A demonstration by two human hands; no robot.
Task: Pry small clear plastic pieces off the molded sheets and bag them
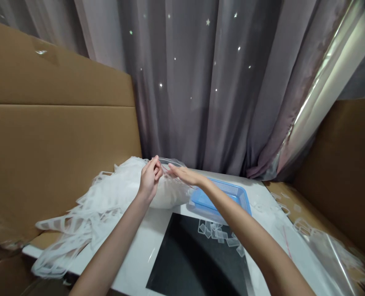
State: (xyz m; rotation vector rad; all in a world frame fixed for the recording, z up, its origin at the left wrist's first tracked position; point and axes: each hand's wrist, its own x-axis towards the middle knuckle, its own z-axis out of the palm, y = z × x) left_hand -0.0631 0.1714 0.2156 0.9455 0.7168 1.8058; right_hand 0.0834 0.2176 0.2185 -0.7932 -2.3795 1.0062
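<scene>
A clear zip bag (170, 194) with a reddish line along its mouth stands at the back of the white table, bulging with whitish contents that I cannot make out. My left hand (150, 176) is closed, its fingertips pinching the bag's upper left corner. Across the bag's mouth lies my right hand (184, 174), fingers stretched out toward the left and touching the film; its thumb is mostly hidden. Left of the bag spreads a big heap of white, translucent strip-like pieces (108, 205). A blue plastic basket (245, 197) sits just beyond my right forearm.
A black mat (182, 255) lies on the white table (142, 246), with several small clear rectangular pieces (217, 233) near its far edge. Cardboard walls (59, 144) rise at left and right. Clear plastic film (330, 250) lies at right. A grey curtain (185, 111) hangs behind.
</scene>
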